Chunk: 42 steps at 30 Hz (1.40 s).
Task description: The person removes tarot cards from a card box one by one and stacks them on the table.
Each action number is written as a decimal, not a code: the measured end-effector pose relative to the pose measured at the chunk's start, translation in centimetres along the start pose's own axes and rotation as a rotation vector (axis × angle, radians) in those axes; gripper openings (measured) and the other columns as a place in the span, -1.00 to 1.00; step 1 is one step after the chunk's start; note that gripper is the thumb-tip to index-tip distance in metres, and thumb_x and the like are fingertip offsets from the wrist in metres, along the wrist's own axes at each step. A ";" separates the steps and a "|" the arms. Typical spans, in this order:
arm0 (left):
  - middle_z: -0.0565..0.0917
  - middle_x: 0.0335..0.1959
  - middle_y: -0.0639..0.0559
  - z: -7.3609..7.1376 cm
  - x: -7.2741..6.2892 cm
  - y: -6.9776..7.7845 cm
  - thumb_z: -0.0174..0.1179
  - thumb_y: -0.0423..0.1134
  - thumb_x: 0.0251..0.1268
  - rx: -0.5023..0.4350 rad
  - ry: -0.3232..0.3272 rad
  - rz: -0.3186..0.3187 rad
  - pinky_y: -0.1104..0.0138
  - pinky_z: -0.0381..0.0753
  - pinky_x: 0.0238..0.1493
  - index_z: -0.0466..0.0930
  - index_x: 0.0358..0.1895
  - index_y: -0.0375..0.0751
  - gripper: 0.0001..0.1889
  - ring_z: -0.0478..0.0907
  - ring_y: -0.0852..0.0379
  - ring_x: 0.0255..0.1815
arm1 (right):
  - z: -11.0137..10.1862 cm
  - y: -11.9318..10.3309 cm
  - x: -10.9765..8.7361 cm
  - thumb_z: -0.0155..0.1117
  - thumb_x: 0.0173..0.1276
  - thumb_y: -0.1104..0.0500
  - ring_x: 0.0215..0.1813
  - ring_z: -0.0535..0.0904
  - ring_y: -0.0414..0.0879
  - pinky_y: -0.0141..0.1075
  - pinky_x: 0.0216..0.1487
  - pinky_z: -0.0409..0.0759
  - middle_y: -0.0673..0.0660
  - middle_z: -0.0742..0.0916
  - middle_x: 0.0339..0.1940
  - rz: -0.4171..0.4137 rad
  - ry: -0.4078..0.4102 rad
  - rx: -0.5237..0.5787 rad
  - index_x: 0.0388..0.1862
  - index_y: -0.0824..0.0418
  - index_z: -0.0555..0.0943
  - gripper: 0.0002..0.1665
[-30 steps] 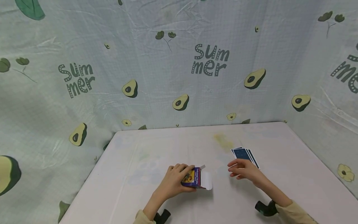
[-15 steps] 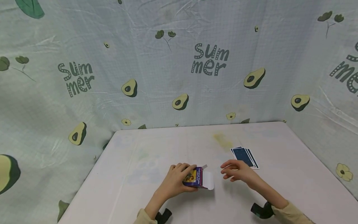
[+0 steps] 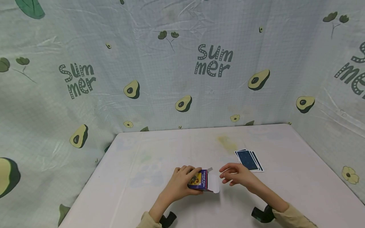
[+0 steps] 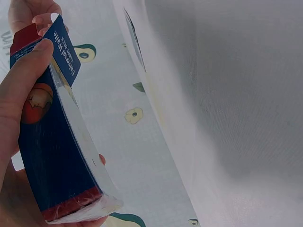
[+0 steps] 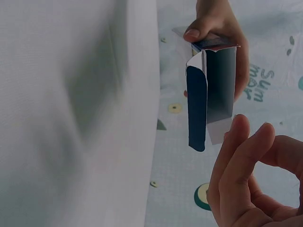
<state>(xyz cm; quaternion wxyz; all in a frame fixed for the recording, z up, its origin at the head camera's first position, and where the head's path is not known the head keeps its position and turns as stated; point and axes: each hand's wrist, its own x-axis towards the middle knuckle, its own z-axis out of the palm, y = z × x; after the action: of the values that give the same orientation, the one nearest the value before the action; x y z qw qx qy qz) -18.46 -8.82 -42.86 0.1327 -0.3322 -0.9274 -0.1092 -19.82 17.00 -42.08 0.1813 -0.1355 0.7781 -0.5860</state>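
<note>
My left hand (image 3: 182,183) grips a blue tarot card box (image 3: 196,180), held above the table with its end flap out toward the right. The lettering "Universal Waite" shows on the box (image 4: 61,156) in the left wrist view. In the right wrist view the box (image 5: 220,90) has its mouth open, and pale inner walls are visible. My right hand (image 3: 238,175) hovers just right of that flap, fingers loosely bent and holding nothing. Behind it a slightly spread pile of dark blue cards (image 3: 248,159) lies on the table, its near edge partly hidden by the hand.
A white table (image 3: 159,145) with a yellowish stain spreads under both hands. Beyond its back edge hangs a pale cloth (image 3: 159,69) printed with avocados and lettering. Black wrist devices (image 3: 263,214) sit at both wrists.
My right hand has moved left, away from the cards and up to the box's flap, uncovering more of the pile. My left hand and the box have shifted slightly right.
</note>
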 end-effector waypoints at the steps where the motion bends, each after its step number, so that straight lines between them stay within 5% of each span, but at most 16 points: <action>1: 0.49 -0.08 0.16 0.0 0.0 0.1 0.27 0.26 -0.20 -0.003 -0.002 -0.001 0.24 0.31 -0.13 0.30 0.21 0.11 -0.22 0.40 0.22 -0.12 | 0.1 0.0 0.0 0.15 0.25 0.11 -0.31 0.64 -0.11 -0.29 -0.34 0.55 0.27 0.68 -0.22 -0.001 -0.003 0.001 -0.03 0.45 0.43 -0.54; 15: 0.49 -0.07 0.15 -0.2 0.3 0.5 0.28 0.24 -0.19 -0.012 0.016 0.015 0.24 0.32 -0.10 0.31 0.21 0.11 -0.22 0.40 0.21 -0.09 | 1.6 0.2 0.6 0.16 0.24 0.13 -0.33 0.63 -0.12 -0.28 -0.33 0.59 0.20 0.70 -0.29 -0.019 -0.066 0.036 -0.06 0.45 0.44 -0.57; 42: 0.48 -0.06 0.16 -0.1 0.6 1.1 0.28 0.24 -0.20 -0.019 0.018 0.033 0.25 0.32 -0.11 0.32 0.21 0.12 -0.22 0.40 0.21 -0.08 | 3.2 1.0 1.5 0.22 0.17 -0.02 -0.48 0.63 -0.17 -0.32 -0.44 0.59 0.05 0.69 -0.48 0.054 -0.023 0.022 -0.17 0.35 0.40 -0.52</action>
<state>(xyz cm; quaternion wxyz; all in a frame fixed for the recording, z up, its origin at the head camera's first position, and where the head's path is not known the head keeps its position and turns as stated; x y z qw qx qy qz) -18.15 -7.68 -42.49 0.1397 -0.3477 -0.9195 -0.1186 -19.72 13.87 -43.98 0.2074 -0.1190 0.7728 -0.5878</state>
